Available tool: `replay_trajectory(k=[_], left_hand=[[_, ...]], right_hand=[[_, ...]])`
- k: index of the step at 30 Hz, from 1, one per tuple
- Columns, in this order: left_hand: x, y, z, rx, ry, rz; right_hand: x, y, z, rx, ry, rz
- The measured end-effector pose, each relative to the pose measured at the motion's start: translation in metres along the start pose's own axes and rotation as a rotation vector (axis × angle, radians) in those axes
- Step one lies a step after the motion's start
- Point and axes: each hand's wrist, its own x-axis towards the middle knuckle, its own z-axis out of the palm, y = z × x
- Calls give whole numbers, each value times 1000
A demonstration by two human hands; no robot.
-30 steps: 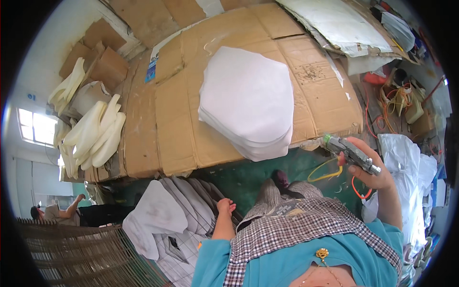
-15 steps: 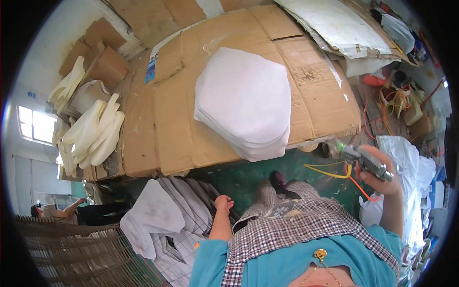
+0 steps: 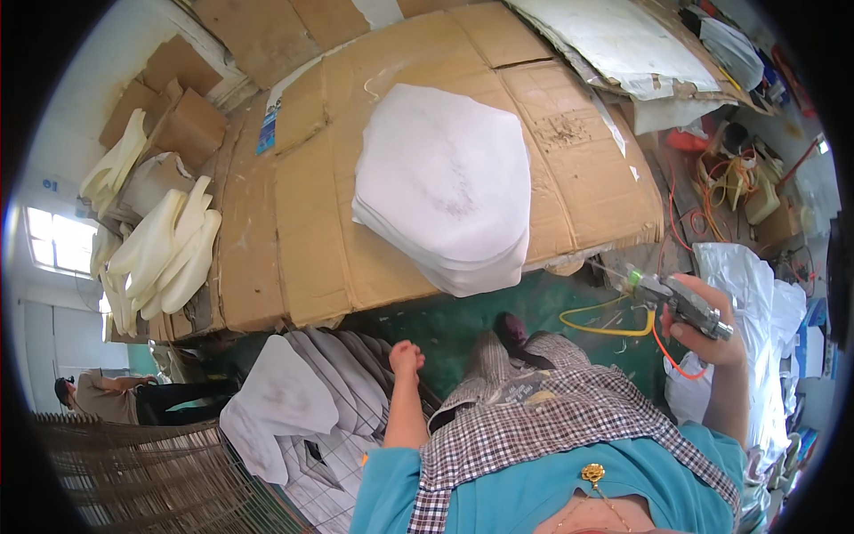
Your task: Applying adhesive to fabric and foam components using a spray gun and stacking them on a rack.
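A thick stack of white, rounded fabric pieces (image 3: 447, 184) lies on a table covered with brown cardboard (image 3: 302, 222). My right hand (image 3: 712, 327) is off the table's right front corner and grips a grey metal spray gun (image 3: 678, 301) with a green tip; yellow and orange hoses (image 3: 614, 325) trail from it. My left hand (image 3: 406, 358) hangs low in front of the table with fingers curled, holding nothing, just right of a pile of white and grey fabric pieces (image 3: 294, 400).
Cream glove-shaped forms (image 3: 165, 249) stand at the table's left edge. A woven basket (image 3: 133, 481) is at lower left, with another person (image 3: 107, 396) behind it. Cables, containers and a white bag (image 3: 747, 294) crowd the floor on the right.
My right hand with the spray gun has drawn back from the table's edge, down and to the right. The view has shifted slightly; my left hand stays low.
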Motion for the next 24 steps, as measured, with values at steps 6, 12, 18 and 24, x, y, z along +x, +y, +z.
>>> replay_trajectory(k=[6, 12, 18, 24], left_hand=[[-16, 123, 64, -180, -142, 433], [-34, 181, 121, 498, 150, 813], [-37, 187, 133, 773, 121, 780], [-35, 194, 136, 755, 133, 894]], right_hand=[[17, 7, 11, 139, 275, -39], [0, 6, 7, 95, 271, -15], [-8, 7, -10, 69, 166, -23], [23, 13, 3, 186, 356, -63]])
